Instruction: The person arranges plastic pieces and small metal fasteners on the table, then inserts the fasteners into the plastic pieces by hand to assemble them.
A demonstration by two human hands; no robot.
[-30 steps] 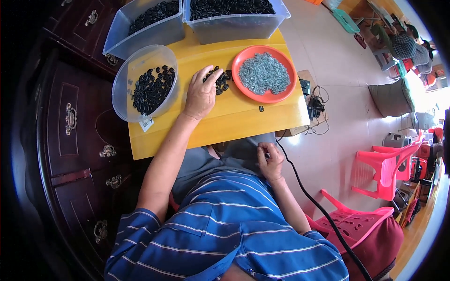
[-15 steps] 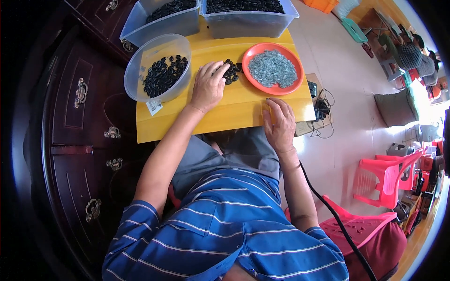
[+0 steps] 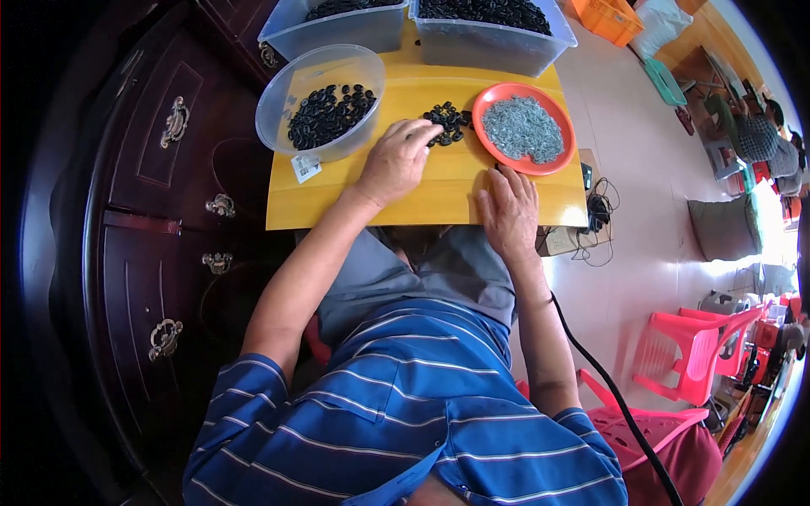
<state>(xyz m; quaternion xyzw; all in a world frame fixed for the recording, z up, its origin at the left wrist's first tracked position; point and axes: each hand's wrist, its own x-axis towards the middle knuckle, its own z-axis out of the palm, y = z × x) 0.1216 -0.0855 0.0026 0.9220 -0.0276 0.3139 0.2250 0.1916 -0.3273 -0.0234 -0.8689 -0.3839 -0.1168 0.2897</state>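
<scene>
On the yellow tabletop point(image 3: 422, 190), the right hand point(image 3: 509, 209) has come up from the lap, flat, fingers spread, empty. Left hand point(image 3: 396, 160) fingertips touch the small black ring pile point(image 3: 447, 122), apparently pinching nothing yet.

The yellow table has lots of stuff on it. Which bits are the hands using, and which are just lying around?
In use:
left hand at the small black pile
right hand flat beside the orange plate of grey bits
round tub of black pieces

Lying about:
pink chair
black cable
orange crate
</scene>
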